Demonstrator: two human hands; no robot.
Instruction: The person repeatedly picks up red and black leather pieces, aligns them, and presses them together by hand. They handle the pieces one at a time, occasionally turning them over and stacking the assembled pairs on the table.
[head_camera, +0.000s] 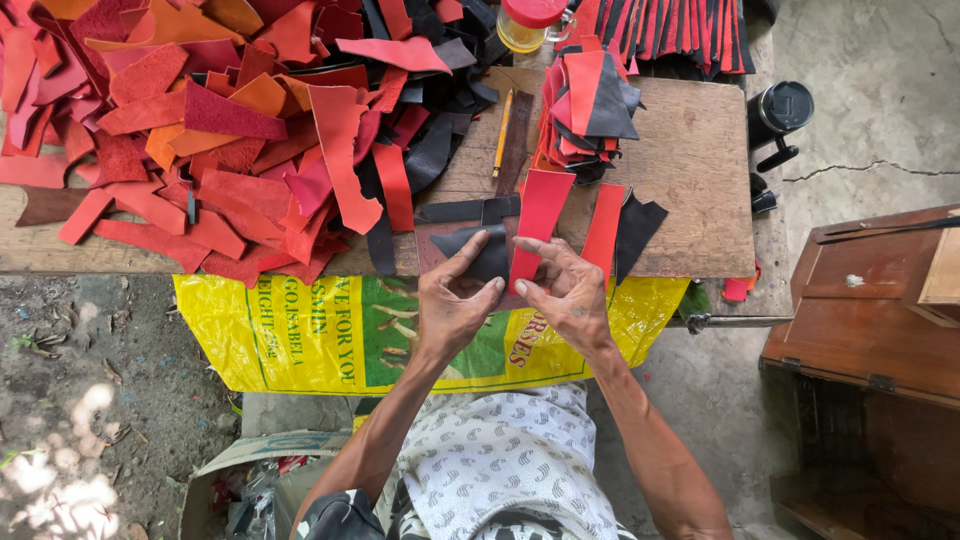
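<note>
Black leather piece pinched between left hand and right hand grip

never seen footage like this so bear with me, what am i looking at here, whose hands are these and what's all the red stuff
There is one picture, taken by a camera worn on a person's head, looking down at their own two bare hands; no machine is involved. The left hand pinches a small dark piece, and the right hand holds a red strip beside it. They work at the near edge of a wooden board. A big heap of red and orange scraps, probably leather, covers the left side, and a neater stack of cut pieces sits further back. A yellow pencil lies between them, and a yellow printed sack hangs off the front.
</note>
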